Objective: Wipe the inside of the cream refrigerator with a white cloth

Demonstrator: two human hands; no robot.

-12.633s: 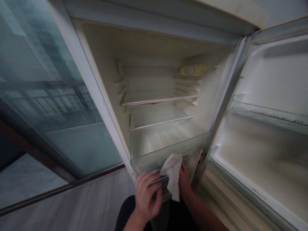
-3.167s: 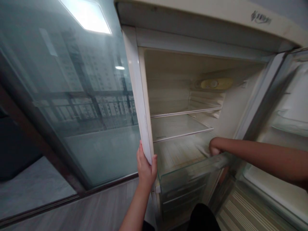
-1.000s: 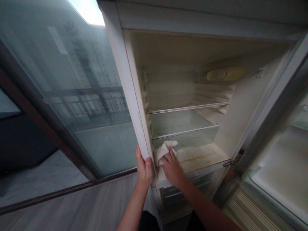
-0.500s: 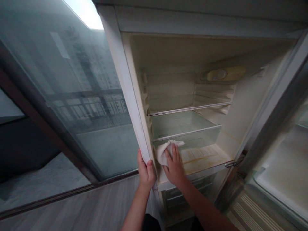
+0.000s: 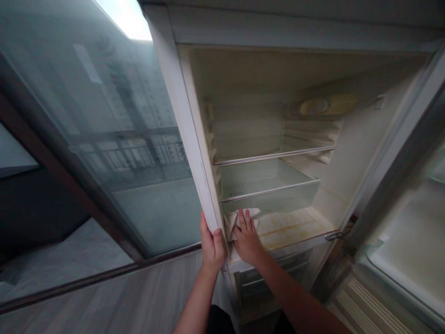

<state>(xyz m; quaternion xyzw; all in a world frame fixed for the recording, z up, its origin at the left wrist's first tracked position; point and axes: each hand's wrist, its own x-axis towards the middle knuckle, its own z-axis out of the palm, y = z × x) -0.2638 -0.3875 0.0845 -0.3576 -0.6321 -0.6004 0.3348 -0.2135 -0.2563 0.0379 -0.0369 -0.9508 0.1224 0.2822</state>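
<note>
- The white cloth (image 5: 231,226) was at the bottom of the fridge, in the front left corner, right by the side wall.
- It lay under the fingers of the right hand (image 5: 248,240) and poked out on both sides of them.
- The cloth was all crumpled. Its long way went from side to side, and one thin end pointed right, toward the back.
- The right hand was flat and mostly open, with the fingers a bit apart, pressing on the cloth. The fingertips pointed into the fridge.
- The left hand (image 5: 212,245) was curled around the fridge's front left edge, thumb on one side and fingers on the other.
- The fridge (image 5: 365,125) had two glass shelves (image 5: 271,189) above the cloth, and a yellow box with a round knob (image 5: 319,105) high at the back.
- Yellow stains (image 5: 290,227) marked the bottom, right of the cloth.
- The door (image 5: 410,232) stood open on the right.
</note>
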